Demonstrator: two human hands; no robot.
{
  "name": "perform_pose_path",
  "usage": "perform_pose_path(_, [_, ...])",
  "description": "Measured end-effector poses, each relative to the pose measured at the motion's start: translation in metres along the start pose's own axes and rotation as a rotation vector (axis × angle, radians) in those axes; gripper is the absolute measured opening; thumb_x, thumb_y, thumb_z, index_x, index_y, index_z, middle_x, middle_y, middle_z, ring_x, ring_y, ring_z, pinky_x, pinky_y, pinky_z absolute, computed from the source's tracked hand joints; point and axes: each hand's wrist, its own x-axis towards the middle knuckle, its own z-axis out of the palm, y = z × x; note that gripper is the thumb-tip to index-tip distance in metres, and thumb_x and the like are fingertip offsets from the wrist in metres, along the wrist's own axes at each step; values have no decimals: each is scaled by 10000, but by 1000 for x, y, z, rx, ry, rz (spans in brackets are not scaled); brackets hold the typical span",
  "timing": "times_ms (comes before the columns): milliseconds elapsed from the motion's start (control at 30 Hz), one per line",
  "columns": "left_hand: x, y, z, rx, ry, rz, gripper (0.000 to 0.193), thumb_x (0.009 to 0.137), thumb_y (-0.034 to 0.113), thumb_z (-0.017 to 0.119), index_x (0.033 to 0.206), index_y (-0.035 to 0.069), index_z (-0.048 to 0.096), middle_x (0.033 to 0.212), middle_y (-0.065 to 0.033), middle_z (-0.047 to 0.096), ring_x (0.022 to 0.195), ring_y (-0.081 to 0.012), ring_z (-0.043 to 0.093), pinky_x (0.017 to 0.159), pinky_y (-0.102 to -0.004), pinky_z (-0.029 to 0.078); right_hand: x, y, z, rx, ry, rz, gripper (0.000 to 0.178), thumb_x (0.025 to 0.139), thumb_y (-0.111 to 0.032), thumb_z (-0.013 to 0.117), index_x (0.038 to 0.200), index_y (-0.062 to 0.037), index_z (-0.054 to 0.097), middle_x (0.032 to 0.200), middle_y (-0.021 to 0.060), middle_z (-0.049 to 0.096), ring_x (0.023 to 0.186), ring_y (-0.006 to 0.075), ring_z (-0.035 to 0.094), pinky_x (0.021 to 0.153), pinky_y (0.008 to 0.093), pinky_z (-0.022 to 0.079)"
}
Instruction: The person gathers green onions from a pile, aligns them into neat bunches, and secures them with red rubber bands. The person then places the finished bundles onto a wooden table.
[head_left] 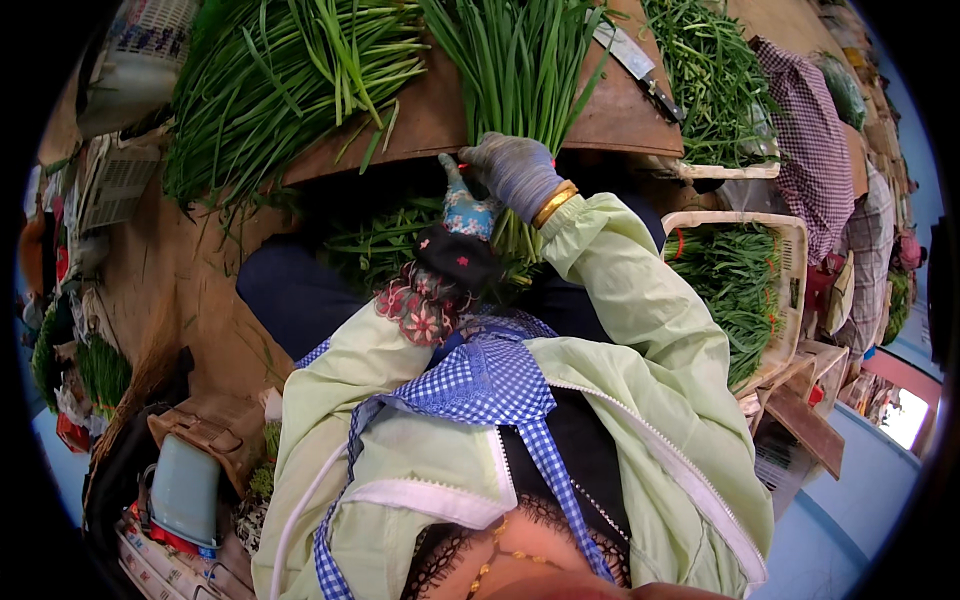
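Note:
At the near edge of the brown board (430, 120), a bunch of long green chives (525, 75) lies with its leaves pointing away from me. My right hand (515, 172), in a greyish glove, is closed around the bunch; pale stems (516, 245) hang below it. My left hand (462, 200), in a glove with a floral cuff, is right beside it on the left. One grey fingertip points up, and a thin red strip shows between the hands. The other left fingers look curled, but what they hold is hidden. A knife (638, 68) with a black handle lies right of the bunch.
A big heap of chives (290, 90) covers the board's left side. Cut greens (710, 80) fill a tray at far right. Nearer, a cream basket (795, 250) holds bundles with red bands. A blue-grey bin (187, 490) and a straw broom (140, 385) are at lower left.

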Motion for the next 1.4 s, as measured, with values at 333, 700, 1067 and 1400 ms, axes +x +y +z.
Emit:
perform_pose_path(333, [-65, 96, 71, -799, 238, -283, 617, 815, 542, 511, 1227, 86, 458, 1267, -133, 459, 1158, -318, 433, 977, -493, 351, 0, -5, 15, -72, 121, 92, 122, 772, -141, 550, 846, -118, 644, 890, 80, 608, 815, 265, 626, 644, 369, 506])
perform_pose_path(700, [-52, 119, 71, 396, -463, -144, 516, 795, 173, 653, 1240, 39, 428, 1082, -70, 569, 972, -138, 533, 846, -280, 432, -44, 51, 9, 916, 470, 157, 114, 755, -130, 658, 834, -48, 661, 744, 59, 595, 736, 147, 573, 684, 244, 442])
perform_pose_path(1067, [-34, 48, 121, 251, -437, 21, 802, 687, -8, 714, 1282, 80, 183, 1192, -121, 489, 1058, -201, 515, 885, -328, 453, -88, 83, 49, 1373, 755, 167, 171, 836, -172, 604, 901, -17, 636, 794, -8, 593, 755, 94, 525, 696, 224, 417])
perform_pose_path(1400, [-59, 104, 124, 1087, -258, 480, 361, 820, 124, 609, 1157, 40, 511, 1010, -114, 614, 903, -192, 597, 781, -287, 470, -102, 133, 62, 2168, 661, 525, 146, 816, -223, 629, 917, -119, 615, 682, -59, 495, 537, 31, 405, 476, 162, 314])
